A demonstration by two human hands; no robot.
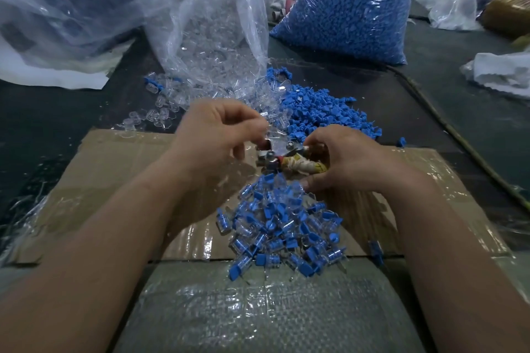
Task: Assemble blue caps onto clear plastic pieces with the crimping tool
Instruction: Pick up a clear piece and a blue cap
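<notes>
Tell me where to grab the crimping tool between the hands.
Grip the crimping tool by its cloth-wrapped handles, coming from the right: they stick out that way, where the right hand wraps them, while the metal head points left.

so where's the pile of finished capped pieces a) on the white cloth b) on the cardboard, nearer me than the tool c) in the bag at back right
b: the capped pieces lie on the cardboard, nearer the person than the crimping tool the right hand holds
</notes>
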